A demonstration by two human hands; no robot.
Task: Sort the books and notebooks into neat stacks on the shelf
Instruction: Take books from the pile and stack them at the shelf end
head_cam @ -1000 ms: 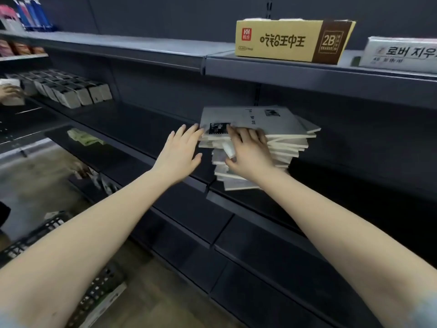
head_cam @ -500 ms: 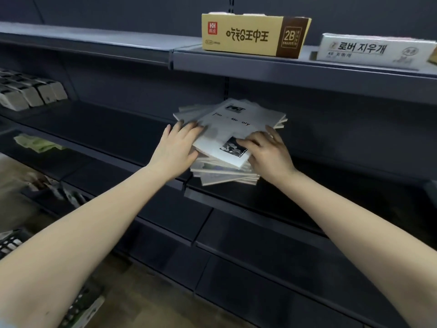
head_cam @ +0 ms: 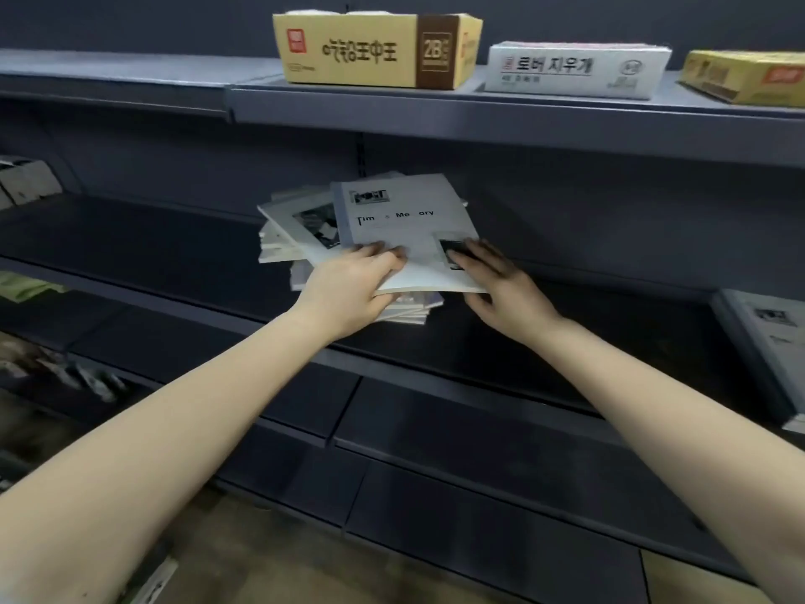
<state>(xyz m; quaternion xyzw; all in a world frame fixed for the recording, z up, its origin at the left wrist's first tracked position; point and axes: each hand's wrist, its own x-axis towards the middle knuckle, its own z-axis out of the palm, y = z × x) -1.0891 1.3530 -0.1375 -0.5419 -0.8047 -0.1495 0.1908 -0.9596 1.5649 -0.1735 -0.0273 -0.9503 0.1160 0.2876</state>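
A messy pile of grey notebooks [head_cam: 287, 246] lies on the middle shelf [head_cam: 130, 246] of a dark rack. The top notebook [head_cam: 405, 224] is pale grey with black lettering and small photos, and it juts out over the pile's front. My left hand [head_cam: 353, 289] grips its near left edge, fingers on the cover and thumb beneath. At the near right corner my right hand [head_cam: 496, 285] holds it, fingers resting on the cover, thumb below the edge. The notebooks underneath are fanned out at different angles.
On the upper shelf stand a yellow carton [head_cam: 374, 50], a white box [head_cam: 575, 69] and another yellow box [head_cam: 745, 76]. A further grey notebook stack [head_cam: 771, 342] sits at the right edge. Small boxes [head_cam: 26, 180] sit far left. Lower shelves jut out below.
The top notebook has turned from lying skewed across the pile to nearly square with the shelf. Both hands shifted onto its near edge. The view swung to the right.
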